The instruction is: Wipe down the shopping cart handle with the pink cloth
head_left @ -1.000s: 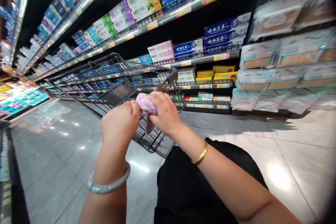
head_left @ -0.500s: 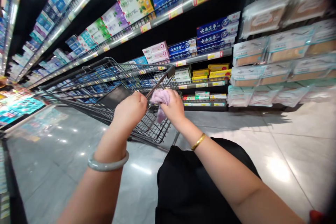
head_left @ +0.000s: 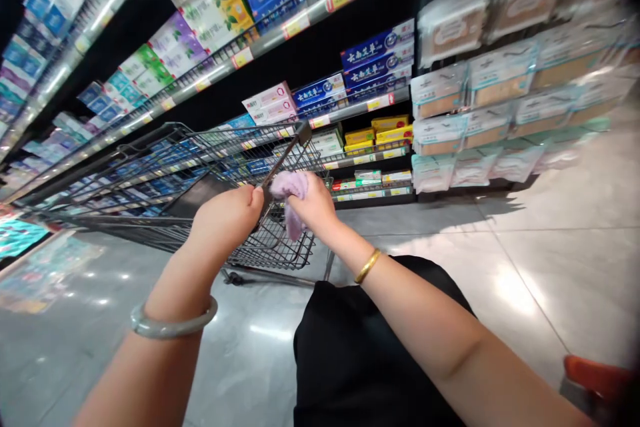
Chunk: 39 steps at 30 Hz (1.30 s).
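A black wire shopping cart stands in front of me in a shop aisle. My left hand is closed round its handle bar, a pale jade bangle on the wrist. Close beside it on the right, my right hand is closed on a small pink cloth pressed against the same bar. A gold bangle sits on that wrist. The cloth's tail hangs below my fingers.
Shelves of boxed toothpaste run along the left and ahead. Hanging packs in clear wrap fill the right. Glossy grey floor tiles spread to the right. My black garment is below. An orange thing shows at lower right.
The view has swung left and the cart now sits further from me. Both hands stayed on the handle, the right one keeping the pink cloth against the bar.
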Available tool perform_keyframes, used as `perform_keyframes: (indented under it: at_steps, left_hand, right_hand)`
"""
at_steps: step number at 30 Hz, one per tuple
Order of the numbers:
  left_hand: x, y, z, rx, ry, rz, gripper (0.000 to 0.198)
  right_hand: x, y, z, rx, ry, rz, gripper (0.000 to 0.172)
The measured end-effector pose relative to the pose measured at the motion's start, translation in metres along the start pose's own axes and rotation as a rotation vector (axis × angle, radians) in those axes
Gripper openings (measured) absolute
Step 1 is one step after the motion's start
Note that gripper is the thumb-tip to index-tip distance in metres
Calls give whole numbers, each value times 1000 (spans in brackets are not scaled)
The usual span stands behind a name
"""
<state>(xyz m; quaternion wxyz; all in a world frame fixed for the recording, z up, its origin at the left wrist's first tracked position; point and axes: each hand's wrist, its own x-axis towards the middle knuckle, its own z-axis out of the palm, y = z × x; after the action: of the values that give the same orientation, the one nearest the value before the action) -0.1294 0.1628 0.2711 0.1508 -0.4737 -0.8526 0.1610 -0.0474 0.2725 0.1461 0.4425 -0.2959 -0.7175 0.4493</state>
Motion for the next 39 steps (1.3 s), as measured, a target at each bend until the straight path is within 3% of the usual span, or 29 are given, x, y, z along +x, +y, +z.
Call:
perform_keyframes:
  at_steps: [4,9,13,15,20,25,29,33,37,39]
  left_hand:
    - [-1,14,2,85,88,30,62]
    - [2,34,-9,31,90,-106,57]
    - [7,44,-10,47,124,-76,60]
    - [9,47,-10,46,142,-64,61]
    - [14,56,-13,24,128,-96,61]
    - [14,66,-18,30,140,-67,62]
    - [12,74,-22,-13,155,-110,60]
    - [10,81,-25,-37,167,-111,57]
    - [6,85,-25,-26,190,-93,57]
    - [5,87,-26,-16,197,-84,57]
  right_hand:
    - [1,-4,-11,-52,-5,-145,43]
    - [9,14,-26,-255,-108,152,43]
    - [8,12,-27,-177,-25,-86,54]
    - [8,11,-28,-171,-26,-124,57]
    - [14,20,-35,-239,-131,181,51]
    - [18,20,-37,-157,39,-94,62]
    - [24,29,-43,-234,-8,30,45]
    - [31,38,-52,-302,138,110,50]
    - [29,34,-53,-209,220,-61,71]
    - [27,31,-52,-198,205,-205,73]
